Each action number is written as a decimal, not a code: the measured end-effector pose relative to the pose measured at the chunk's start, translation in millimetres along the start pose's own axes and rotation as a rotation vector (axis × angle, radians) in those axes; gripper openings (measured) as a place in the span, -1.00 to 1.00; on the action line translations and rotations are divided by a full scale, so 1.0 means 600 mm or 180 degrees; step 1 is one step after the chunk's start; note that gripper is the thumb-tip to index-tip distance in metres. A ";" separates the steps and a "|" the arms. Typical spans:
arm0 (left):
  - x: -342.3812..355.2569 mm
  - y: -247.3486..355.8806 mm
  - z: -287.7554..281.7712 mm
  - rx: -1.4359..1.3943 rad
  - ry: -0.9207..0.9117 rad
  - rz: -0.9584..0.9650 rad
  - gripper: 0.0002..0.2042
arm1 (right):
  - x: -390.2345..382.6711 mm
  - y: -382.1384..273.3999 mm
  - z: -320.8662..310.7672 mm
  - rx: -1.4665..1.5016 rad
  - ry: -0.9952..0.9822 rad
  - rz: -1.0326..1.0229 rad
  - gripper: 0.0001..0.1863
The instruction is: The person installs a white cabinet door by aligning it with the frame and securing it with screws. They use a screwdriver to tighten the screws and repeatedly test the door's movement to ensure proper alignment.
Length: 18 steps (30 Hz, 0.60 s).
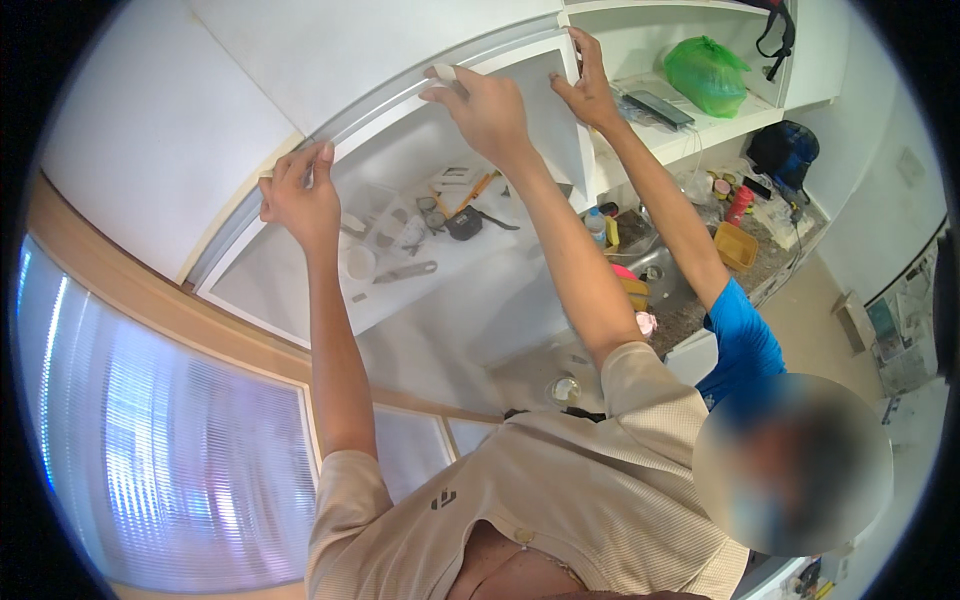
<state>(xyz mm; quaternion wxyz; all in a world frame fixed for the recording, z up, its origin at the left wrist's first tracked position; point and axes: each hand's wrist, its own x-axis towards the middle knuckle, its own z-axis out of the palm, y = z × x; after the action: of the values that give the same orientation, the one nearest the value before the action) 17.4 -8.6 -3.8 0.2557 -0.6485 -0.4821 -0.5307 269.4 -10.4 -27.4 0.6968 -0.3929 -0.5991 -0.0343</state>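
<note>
White-framed panel [583, 150], one, held aloft in front of a shelf. Fingers first: the wearer's left hand [300, 195] has its fingers bent over the upper edge toward the left end, clamped there with the thumb. The right hand [485, 115] is clamped on the same edge further along, fingers curled; one finger carries a pale wrap [446, 76]. From my end of the feed I count a third hand [592, 95], a co-worker's, at the panel's right corner, arm running back to one blue sleeve [745, 340].

Framed by the panel, on a white shelf, I count one black tape measure [464, 224], one orange stick-shaped tool [482, 188], one pale cup-like round [359, 264] and one slotted strip [407, 271]; others too jumbled to count.

Further right: one green bag [706, 76], one dark flat device [658, 109]. Below these, one red bottle [739, 205], one yellow tub [735, 246], one sink [672, 285].
</note>
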 end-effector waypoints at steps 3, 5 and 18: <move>-0.002 -0.002 -0.004 0.0090 0.0024 0.0030 -0.78 | -0.010 0.003 -0.013 0.0192 0.0077 0.0132 -0.71; -0.001 -0.004 -0.008 0.0053 0.0021 0.0019 -0.78 | -0.018 0.018 -0.017 0.0362 0.0420 0.0204 -0.68; 0.003 0.006 -0.010 0.0004 -0.0044 0.0201 -0.82 | 0.002 0.109 -0.128 0.1181 0.0788 0.0320 -0.40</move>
<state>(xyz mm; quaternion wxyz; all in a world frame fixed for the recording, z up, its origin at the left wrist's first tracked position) 17.6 -14.7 0.4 0.2694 -0.6668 -0.4635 -0.5176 365.6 -10.3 -57.4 0.8261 -0.2802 -0.4848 0.0633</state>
